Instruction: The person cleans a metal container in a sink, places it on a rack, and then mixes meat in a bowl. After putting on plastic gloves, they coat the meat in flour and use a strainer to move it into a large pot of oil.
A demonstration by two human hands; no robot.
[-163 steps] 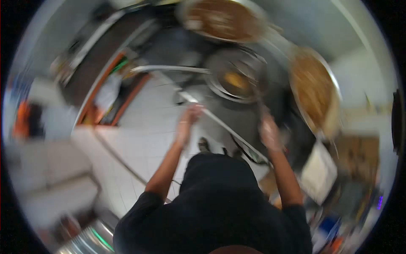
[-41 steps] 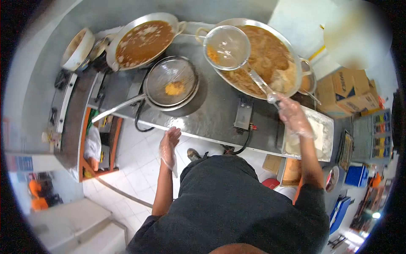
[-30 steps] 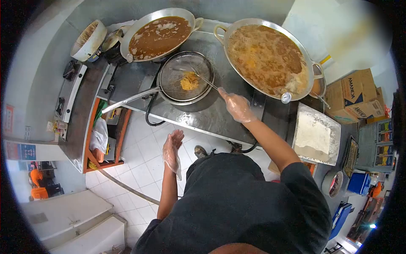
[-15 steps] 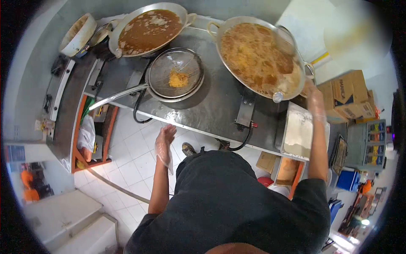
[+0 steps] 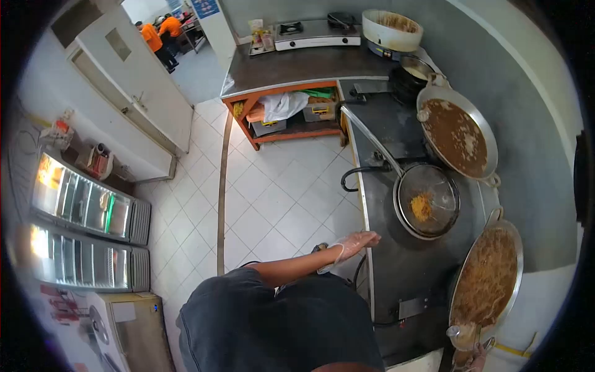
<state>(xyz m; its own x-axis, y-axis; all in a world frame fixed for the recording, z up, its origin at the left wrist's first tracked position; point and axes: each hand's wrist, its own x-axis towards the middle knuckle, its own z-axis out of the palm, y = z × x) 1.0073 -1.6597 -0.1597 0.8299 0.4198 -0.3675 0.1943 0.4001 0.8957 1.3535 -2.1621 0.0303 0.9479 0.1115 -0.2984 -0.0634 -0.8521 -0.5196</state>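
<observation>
My left hand [image 5: 358, 243], in a clear plastic glove, reaches over the front edge of the steel counter [image 5: 396, 279]. Its fingers are stretched out and hold nothing. At the lower right my right hand [image 5: 477, 359] shows only in part, beside the near end of a wok [image 5: 486, 279] of bubbling brown oil. Its fingers look closed round something slim at the wok's rim, too small to make out. A long-handled strainer [image 5: 439, 192] with orange crumbs [image 5: 421, 206] rests on a round pot, beyond my left hand.
Another wok [image 5: 455, 136] of brown oil with pale foam stands farther back. A white round tub [image 5: 392, 31] and a gas stove [image 5: 317, 34] sit on the far counter. Lit display fridges [image 5: 87, 198] line the left, near a door [image 5: 139, 80]. People in orange [image 5: 162, 34] are beyond the doorway.
My view has swung left, bringing the door and fridges in. My left hand has moved from over the floor to the counter edge. The right hand remains near the bubbling wok's end.
</observation>
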